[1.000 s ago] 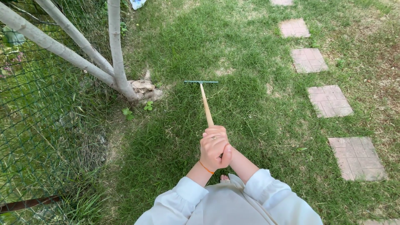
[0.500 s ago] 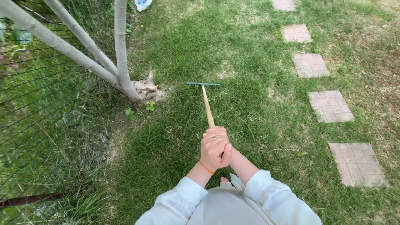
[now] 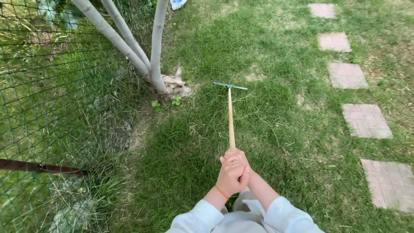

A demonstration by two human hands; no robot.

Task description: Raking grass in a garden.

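We have a single view, from a camera worn on the head, looking steeply down and forward over the lawn point(image 3: 276, 129). Our own sleeves sit at the bottom edge, close to the lens, with the hands point(image 3: 233, 174) just above them. The wire fence point(image 3: 47, 108) fills the left side, the paving slabs point(image 3: 366, 121) run up the right edge, and the tree trunks point(image 3: 142, 47) reach the top.

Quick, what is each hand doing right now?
Left hand: closed around the rake handle's end.
Right hand: mostly hidden under the left, apparently also closed on the handle.
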